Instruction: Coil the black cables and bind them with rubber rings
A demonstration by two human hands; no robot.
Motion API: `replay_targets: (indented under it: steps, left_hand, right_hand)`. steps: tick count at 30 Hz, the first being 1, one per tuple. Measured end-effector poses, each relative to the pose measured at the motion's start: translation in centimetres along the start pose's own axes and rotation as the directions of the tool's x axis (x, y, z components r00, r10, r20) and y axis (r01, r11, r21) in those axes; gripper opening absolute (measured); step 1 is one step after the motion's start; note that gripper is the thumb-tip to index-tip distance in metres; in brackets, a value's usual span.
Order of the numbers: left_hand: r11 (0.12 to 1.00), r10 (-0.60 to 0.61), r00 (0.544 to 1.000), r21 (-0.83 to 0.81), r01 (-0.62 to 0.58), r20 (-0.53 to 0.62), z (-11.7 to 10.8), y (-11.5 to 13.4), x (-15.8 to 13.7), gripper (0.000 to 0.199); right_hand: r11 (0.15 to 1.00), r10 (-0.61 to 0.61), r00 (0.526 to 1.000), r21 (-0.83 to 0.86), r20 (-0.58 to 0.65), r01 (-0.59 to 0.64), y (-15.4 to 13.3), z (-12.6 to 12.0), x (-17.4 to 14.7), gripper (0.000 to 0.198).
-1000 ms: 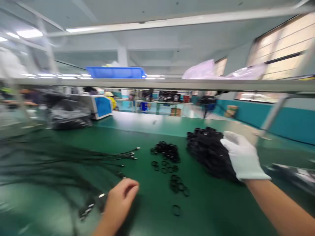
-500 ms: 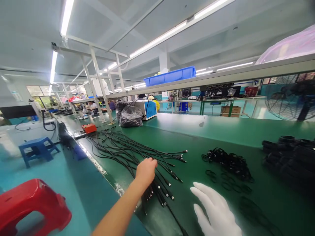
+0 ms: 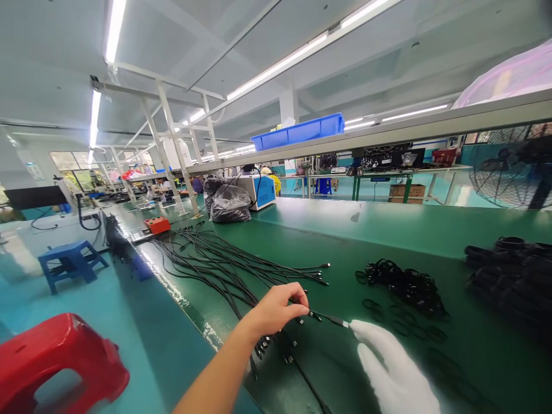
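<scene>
My left hand [image 3: 280, 310] is bare, its thumb and fingers pinched on a black cable [image 3: 325, 317] with a metal plug at its end. That plug points right, its tip at the index fingertip of my right hand [image 3: 392, 362]; whether they touch I cannot tell. A white glove covers my right hand, with thumb and index finger apart and nothing visible between them. Under and behind my left hand, a bundle of black cables [image 3: 224, 259] lies spread over the green tabletop [image 3: 319, 236]. Several plugs show beneath my left wrist, partly hidden by it.
Black loops [image 3: 401, 284] are heaped to the right, beside a darker pile of coiled cables [image 3: 513, 276]. Farther back are a blue-and-white machine [image 3: 261, 191], a plastic bag [image 3: 230, 202] and an orange box [image 3: 157, 225]. A red stool [image 3: 60, 356] stands at lower left.
My left hand has moved right from the bundle and now holds a cable's end out toward my right hand. My right hand has shifted slightly right, its fingertips nearer the plug.
</scene>
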State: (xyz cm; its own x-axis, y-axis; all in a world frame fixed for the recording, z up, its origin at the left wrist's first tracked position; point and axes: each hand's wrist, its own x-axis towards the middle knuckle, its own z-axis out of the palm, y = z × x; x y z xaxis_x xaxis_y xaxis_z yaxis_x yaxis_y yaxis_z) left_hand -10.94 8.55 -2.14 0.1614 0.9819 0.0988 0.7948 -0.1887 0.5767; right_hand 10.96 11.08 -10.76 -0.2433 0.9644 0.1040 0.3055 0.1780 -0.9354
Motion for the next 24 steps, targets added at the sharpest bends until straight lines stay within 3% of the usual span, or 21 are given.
replay_targets:
  steps: [2,3,5,7,9,11,13,15,17,24]
  left_hand:
    - [0.998,0.053,0.998,-0.047,-0.051,0.040,1.0,2.0,-0.5,0.008]
    - [0.996,0.083,0.995,-0.050,-0.080,0.062,1.6,2.9,-0.7,0.007]
    - [0.992,0.127,0.989,-0.004,-0.128,0.080,2.7,4.5,-0.9,0.005]
    - [0.988,0.144,0.988,0.056,-0.147,0.062,3.3,5.7,-0.9,0.007]
    - [0.983,0.160,0.985,0.074,-0.165,0.064,3.4,6.5,-0.9,0.007]
    - [0.979,0.188,0.977,0.058,-0.194,0.101,3.0,7.1,-0.9,0.006]
    - [0.979,0.197,0.974,0.032,-0.202,0.116,2.5,7.6,-0.7,0.009]
    - [0.980,0.199,0.973,-0.017,-0.199,0.116,1.9,8.1,-0.5,0.014]
    - [0.977,0.212,0.970,-0.044,-0.208,0.118,1.5,8.7,-0.3,0.015]
    - [0.971,0.238,0.967,0.004,-0.239,0.094,2.1,10.0,0.6,0.015]
  right_hand:
    - [0.942,0.169,0.953,0.243,0.250,-0.230,-0.5,-0.9,0.5,0.042]
    - [0.881,0.177,0.882,0.330,0.438,-0.340,-0.7,-1.3,0.7,0.044]
    - [0.781,0.086,0.682,0.376,0.726,-0.498,-0.9,-1.9,0.7,0.048]
    - [0.760,0.039,0.550,0.333,0.834,-0.558,-1.0,-2.2,0.3,0.047]
    - [0.736,0.043,0.485,0.301,0.873,-0.606,-1.1,-2.1,-0.3,0.044]
    - [0.623,-0.062,0.351,0.311,0.934,-0.717,-1.3,-1.9,-0.6,0.046]
    - [0.565,-0.151,0.258,0.298,0.954,-0.770,-1.7,-1.7,-0.6,0.042]
    - [0.536,-0.203,0.206,0.285,0.957,-0.795,-2.3,-1.7,-0.3,0.040]
    - [0.524,-0.205,0.182,0.265,0.962,-0.809,-2.9,-1.8,0.0,0.040]
    - [0.525,-0.192,0.191,0.265,0.963,-0.809,-2.0,-1.7,-0.3,0.036]
